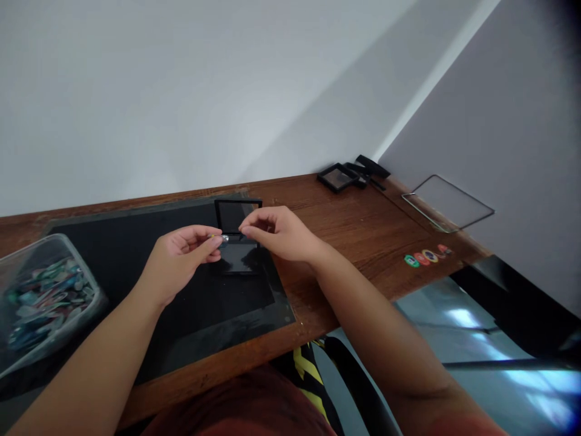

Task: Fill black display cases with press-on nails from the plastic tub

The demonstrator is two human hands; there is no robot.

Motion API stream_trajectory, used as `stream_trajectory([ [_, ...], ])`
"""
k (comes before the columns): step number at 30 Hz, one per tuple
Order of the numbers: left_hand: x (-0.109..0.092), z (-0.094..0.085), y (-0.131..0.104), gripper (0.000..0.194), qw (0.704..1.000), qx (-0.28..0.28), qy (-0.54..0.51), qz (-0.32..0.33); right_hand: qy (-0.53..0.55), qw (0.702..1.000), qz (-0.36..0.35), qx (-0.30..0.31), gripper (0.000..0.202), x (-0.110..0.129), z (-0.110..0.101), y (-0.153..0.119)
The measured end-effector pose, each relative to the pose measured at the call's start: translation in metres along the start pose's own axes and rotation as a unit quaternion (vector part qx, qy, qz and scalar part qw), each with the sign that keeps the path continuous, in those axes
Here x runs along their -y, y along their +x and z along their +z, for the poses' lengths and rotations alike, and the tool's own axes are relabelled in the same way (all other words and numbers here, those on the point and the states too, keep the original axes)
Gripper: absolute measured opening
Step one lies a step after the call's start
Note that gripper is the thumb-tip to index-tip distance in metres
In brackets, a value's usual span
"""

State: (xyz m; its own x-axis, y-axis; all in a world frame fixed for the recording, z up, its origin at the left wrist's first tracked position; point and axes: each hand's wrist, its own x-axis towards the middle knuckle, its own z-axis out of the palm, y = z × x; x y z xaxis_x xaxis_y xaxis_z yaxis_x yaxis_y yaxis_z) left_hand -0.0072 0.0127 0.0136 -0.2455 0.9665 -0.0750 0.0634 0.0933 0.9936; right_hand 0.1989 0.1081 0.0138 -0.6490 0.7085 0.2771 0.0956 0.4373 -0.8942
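Note:
My left hand (179, 257) is closed, pinching a small shiny thing (224, 240) between thumb and fingers; it looks partly silvery and bluish, too small to name. Just to its right, my right hand (288, 233) has thumb and fingertips pressed together, and whatever they may hold is hidden. Between and behind both hands, a black hinged display frame (238, 202) with clear panes lies opened on a black mat (195, 321). One half of it is raised at the back, and the other lies flat towards me. My right fingertips are close to the frame's hinge line.
A clear plastic tub (93, 275) full of small colourful packets or pieces stands at the left. More black frames (338, 177) lie at the back right. Several round colourful badges (421, 259) sit near the table's right side, below a thin metal wire loop (469, 194).

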Motion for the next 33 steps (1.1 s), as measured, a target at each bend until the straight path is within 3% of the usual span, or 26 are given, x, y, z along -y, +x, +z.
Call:
stream_trajectory([
  [5,0.004,-0.007,0.006,0.054,0.999,-0.004,-0.006,-0.033,-0.078,0.991,0.093,0.058,0.013,-0.015,0.006,0.005],
  [9,0.006,-0.009,0.009,0.051,0.999,-0.007,-0.021,-0.038,-0.107,0.982,0.145,0.059,0.014,-0.023,0.010,0.010],
  [18,0.006,-0.004,0.007,0.051,0.999,-0.007,-0.030,-0.043,-0.152,0.980,0.126,0.025,0.015,-0.013,0.005,0.006],
  [22,0.009,-0.003,0.007,0.055,0.999,-0.015,-0.029,-0.033,-0.134,0.988,0.076,-0.003,0.017,-0.011,0.002,0.003],
  [26,0.009,0.000,0.003,0.061,0.999,-0.009,-0.020,-0.035,-0.059,0.998,0.007,0.025,0.030,-0.008,0.006,0.000],
  [33,0.009,0.006,-0.002,0.060,0.999,0.014,-0.002,-0.041,-0.074,0.996,0.010,0.055,0.025,-0.004,0.013,-0.001],
])
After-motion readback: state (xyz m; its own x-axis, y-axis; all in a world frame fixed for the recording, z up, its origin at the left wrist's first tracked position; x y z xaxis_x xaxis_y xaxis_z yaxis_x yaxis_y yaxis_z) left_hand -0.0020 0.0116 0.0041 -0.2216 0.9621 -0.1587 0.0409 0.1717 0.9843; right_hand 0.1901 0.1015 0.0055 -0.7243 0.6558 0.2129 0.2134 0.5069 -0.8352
